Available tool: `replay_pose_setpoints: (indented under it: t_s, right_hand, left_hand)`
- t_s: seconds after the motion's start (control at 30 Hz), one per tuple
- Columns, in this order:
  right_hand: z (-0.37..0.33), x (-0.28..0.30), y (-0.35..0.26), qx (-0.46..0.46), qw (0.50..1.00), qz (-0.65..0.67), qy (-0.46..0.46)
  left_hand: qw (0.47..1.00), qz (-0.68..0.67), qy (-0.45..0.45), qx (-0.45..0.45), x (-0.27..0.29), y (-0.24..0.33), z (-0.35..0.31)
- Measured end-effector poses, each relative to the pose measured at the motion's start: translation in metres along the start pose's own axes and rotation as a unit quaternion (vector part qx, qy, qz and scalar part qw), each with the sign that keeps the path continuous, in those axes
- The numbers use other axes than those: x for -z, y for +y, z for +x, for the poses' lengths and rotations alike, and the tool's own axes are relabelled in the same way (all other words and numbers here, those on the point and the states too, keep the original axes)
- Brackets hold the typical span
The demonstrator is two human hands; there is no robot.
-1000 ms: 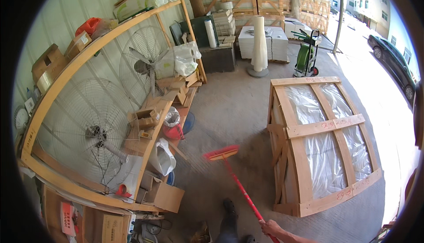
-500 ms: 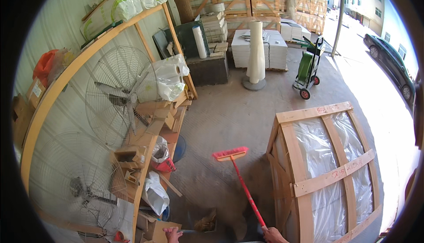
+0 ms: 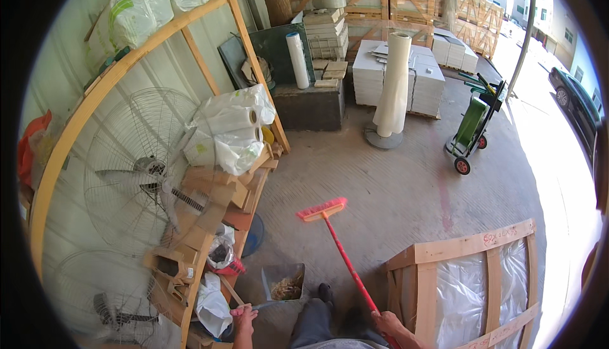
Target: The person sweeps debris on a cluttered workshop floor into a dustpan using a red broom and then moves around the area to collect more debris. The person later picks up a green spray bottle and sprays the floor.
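My right hand (image 3: 386, 325) is wrapped round the red pole of a broom (image 3: 347, 259) in front of my body. The broom reaches forward and to the left, its head and pink-red bristles (image 3: 321, 209) pointing away from me; whether they touch the floor I cannot tell. At the lower left, my left hand (image 3: 243, 317) is closed on the handle of a grey dustpan (image 3: 266, 280). Brownish debris (image 3: 287, 287) lies in the pan, beside my legs. Part of the handle is hidden by my fingers.
To the right stands a wooden crate (image 3: 426, 252) wrapped in plastic. On the left, a wooden rack (image 3: 196, 279) holds cardboard and bags, near large fans (image 3: 150, 166). Ahead are a roll on a stand (image 3: 392, 89), a green hose reel cart (image 3: 472, 120) and stacked white slabs (image 3: 426, 89).
My view has shifted, so the crate sits lower and my legs and the whole dustpan show. The broom head appears slightly farther left and up. Both hands keep their holds.
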State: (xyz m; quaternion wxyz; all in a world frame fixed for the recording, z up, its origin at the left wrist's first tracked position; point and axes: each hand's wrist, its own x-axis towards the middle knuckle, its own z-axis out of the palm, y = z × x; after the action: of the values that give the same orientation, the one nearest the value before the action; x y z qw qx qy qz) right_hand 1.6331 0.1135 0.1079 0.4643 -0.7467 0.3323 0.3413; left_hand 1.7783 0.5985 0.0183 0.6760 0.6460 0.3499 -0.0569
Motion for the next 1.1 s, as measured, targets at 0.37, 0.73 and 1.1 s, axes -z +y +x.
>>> replay_pose_setpoints:
  t_s: [0.37,0.73,1.1]
  right_hand:
    - [0.253,0.072,-0.236,-0.008,1.000,-0.024,-0.010]
    - [0.518,0.092,-0.468,0.026,0.999,0.011,-0.023]
    - [0.646,0.114,-0.450,-0.022,0.986,-0.153,-0.057]
  left_hand:
    - [0.999,-0.005,0.040,0.008,-0.206,0.068,0.190]
    - [0.996,0.047,0.025,0.068,-0.314,0.123,0.297]
    - [0.991,-0.006,0.101,0.089,-0.404,0.128,0.341]
